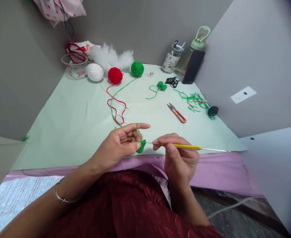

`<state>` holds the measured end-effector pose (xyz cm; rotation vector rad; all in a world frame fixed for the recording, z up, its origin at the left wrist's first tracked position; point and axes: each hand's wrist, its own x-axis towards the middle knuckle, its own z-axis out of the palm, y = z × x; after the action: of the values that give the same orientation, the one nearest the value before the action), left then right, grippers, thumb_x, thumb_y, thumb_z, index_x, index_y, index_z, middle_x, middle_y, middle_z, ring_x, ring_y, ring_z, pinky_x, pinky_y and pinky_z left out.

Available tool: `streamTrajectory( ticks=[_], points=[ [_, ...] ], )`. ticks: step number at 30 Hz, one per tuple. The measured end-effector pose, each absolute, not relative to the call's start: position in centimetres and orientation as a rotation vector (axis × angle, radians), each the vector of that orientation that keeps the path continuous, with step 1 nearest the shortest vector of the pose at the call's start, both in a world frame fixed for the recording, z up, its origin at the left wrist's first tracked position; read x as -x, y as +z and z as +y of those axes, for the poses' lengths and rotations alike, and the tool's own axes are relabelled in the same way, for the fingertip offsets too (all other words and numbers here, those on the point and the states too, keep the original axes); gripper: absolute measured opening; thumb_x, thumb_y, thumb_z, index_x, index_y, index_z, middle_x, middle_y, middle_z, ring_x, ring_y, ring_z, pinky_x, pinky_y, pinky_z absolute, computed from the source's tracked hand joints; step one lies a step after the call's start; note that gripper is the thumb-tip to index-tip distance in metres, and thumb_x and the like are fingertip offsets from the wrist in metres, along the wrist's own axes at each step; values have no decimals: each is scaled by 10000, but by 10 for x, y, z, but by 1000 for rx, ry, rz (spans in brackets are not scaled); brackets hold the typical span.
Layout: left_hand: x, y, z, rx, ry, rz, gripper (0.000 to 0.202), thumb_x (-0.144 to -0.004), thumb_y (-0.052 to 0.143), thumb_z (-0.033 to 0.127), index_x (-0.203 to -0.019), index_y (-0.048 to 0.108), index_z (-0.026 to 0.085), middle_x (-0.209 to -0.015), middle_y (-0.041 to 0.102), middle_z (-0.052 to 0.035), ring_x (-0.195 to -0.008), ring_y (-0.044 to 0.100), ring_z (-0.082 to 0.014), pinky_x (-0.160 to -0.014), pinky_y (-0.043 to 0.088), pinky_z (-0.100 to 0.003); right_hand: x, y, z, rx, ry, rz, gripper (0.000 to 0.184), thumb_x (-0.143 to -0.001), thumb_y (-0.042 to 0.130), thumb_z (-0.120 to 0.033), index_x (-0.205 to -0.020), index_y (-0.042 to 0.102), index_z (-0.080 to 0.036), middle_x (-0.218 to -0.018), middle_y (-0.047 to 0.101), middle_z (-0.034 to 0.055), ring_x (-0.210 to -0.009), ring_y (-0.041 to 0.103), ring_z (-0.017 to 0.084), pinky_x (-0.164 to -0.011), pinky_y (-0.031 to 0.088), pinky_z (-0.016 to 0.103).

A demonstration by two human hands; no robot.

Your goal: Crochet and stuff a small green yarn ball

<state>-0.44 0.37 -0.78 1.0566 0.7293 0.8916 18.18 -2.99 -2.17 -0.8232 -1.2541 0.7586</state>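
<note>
Pinching a small green crocheted piece (140,147) near the table (73,132)'s front edge, the left hand (117,140) carries green yarn (138,131) over its extended index finger. Just to its right, the right hand (181,158) grips a yellow-handled crochet hook (188,146) like a pencil. The piece lies between the hands, against the left thumb. The hook's long axis runs nearly level, side to side, tip pointing left at the piece; whether it sits inside a stitch, I cannot tell.

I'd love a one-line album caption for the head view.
The left hand pinches a small green crocheted piece while the right hand holds a yellow-handled hook at its edge.
</note>
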Motion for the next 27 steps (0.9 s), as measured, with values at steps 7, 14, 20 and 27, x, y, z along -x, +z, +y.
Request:
streamTrajectory(
  ticks=[7, 14, 20, 27],
  points=[
    [11, 7, 2, -1621, 955, 954, 491, -789, 644, 77, -1264, 701, 189, -837, 589, 20, -769, 541, -119, -796, 485, -272, -191, -17, -34, 773, 667, -1461, 221, -961, 677, -152, -1080, 821, -269, -897, 807, 35, -782, 720, 187, -699, 599, 358],
    [11, 10, 4, -1847, 1009, 974, 432, -779, 633, 54, -1188, 732, 152, -805, 625, 18, -757, 586, -119, -818, 512, -277, -191, -19, -33, 812, 710, -1376, 153, -966, 691, -230, -1019, 830, -266, -821, 787, 34, -690, 698, 173, -595, 581, 325],
    [10, 2, 0, -1518, 1033, 962, 451, -849, 740, 148, -1288, 714, 245, -873, 672, 18, -831, 607, -122, -885, 508, -280, -186, -19, -31, 853, 684, -1329, 148, -980, 670, -263, -993, 817, -275, -815, 765, 25, -679, 679, 170, -609, 571, 329],
    [1, -3, -2, -1218, 1078, 893, 271, -868, 788, 209, -1127, 799, 289, -884, 664, 23, -859, 617, -105, -840, 496, -228, -170, -33, -27, 834, 694, -1196, 154, -996, 643, -256, -1036, 790, -274, -832, 746, 24, -717, 687, 172, -663, 580, 354]
  ],
)
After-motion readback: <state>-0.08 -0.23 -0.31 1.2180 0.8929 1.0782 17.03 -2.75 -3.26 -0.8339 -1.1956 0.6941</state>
